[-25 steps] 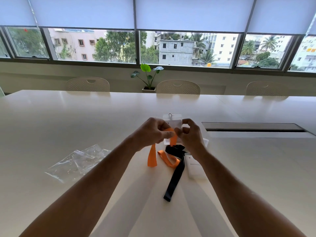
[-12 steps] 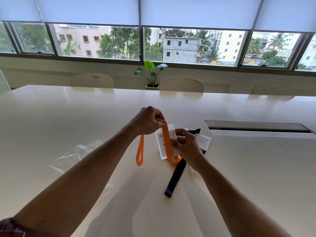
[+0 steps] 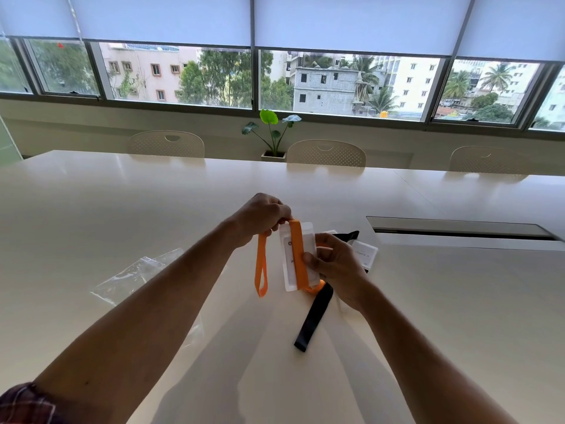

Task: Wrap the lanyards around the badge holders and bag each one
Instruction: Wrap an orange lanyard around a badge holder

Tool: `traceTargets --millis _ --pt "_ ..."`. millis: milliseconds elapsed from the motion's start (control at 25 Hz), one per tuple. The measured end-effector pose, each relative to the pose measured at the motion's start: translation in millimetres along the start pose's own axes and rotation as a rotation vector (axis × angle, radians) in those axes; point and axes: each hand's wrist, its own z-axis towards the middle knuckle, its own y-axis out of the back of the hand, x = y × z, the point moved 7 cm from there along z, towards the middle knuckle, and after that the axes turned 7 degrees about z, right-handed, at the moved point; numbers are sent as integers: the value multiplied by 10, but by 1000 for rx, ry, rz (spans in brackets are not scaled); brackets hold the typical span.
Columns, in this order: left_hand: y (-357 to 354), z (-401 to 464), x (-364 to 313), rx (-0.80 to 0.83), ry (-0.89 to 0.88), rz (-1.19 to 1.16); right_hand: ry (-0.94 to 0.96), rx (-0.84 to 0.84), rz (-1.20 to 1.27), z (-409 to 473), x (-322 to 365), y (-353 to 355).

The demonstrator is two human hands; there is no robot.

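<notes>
head view: i see my left hand (image 3: pixel 263 218) raised over the middle of the table (image 3: pixel 122 209), fingers curled and pinching the orange lanyard (image 3: pixel 298 255) at the top edge of a clear badge holder (image 3: pixel 289 270). from that pinch one band of the strap runs down the front of the holder and turns under its bottom edge, while a loose loop hangs free to the left of it, below my left hand. my right hand (image 3: pixel 336 266) grips the holder from its right side, thumb pressed on the orange band about halfway down, fingers curled behind it. the holder stands nearly upright, held above the table between both hands. under my right hand a black lanyard (image 3: pixel 315 319) lies on the table, running toward the near edge, and a second badge holder (image 3: pixel 365 254) lies just beyond my right hand. clear plastic bags (image 3: pixel 131 276) lie flat toward the left side of the table, well apart from the hands.
</notes>
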Motion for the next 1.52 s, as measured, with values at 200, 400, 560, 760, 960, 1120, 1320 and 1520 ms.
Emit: traceTargets --millis 200,400,560,760,960,1120,1320,1520 --pt "-172 -109 172 223 55 -224 4 40 101 30 104 -6" --pt "-341 -210 205 268 -37 -359 26 40 154 44 264 -58" --pt "-482 -301 251 333 -45 -393 73 -40 208 72 457 -65" --pt "-657 -394 265 365 -39 -459 134 -266 179 137 579 24" --pt "-761 -444 247 326 31 -678 170 -447 92 176 548 84" --pt "-782 -469 246 244 24 -786 207 -533 54 203 548 68" --pt "-786 -516 252 221 12 -543 263 -551 -118 212 554 48" --pt "-596 -521 154 200 -2 -405 240 -498 -236 208 382 88"
